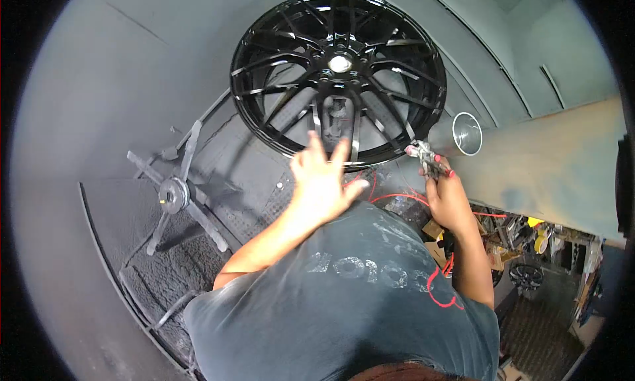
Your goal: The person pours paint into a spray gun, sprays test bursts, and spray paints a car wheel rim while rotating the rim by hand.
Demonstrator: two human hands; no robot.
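Observation:
A glossy black multi-spoke wheel rim fills the upper middle, with a bright round centre. My left hand is held at the rim's near edge, fingers spread and nothing in it; whether it touches the rim I cannot tell. My right hand grips a spray gun with red-tipped knobs, just right of the rim's near edge. Attached to the gun or close beside it is a round cup with a pale rim. A red hose runs below the wheel toward my right arm.
A grey metal stand with several arms is at the left. Ribbed grey panels line the upper right. A tan panel stands at the right, above cluttered tools and a small black wheel at the lower right.

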